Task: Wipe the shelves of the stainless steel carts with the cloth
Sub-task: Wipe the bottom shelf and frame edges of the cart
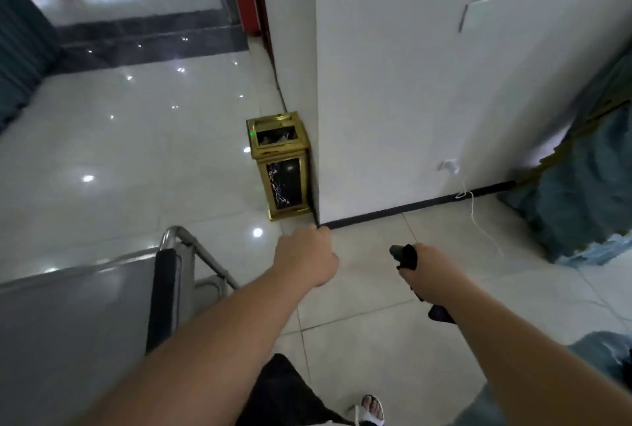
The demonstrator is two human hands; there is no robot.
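Note:
A stainless steel cart (68, 316) stands at the lower left, its flat top shelf and black-padded handle (164, 299) in view. My left hand (307, 254) hangs over the floor to the right of the cart, fingers curled into a fist with nothing in it. My right hand (427, 271) grips a dark cloth (407, 256), bunched above the fist, with a tail hanging out below the wrist. Both hands are clear of the cart.
A gold and black waste bin (280, 166) stands against the white wall's corner (316, 118). A white cable (478, 220) trails from a wall socket onto the tiled floor. Blue-green fabric (588, 186) is heaped at the right. My sandalled foot (371, 408) shows below.

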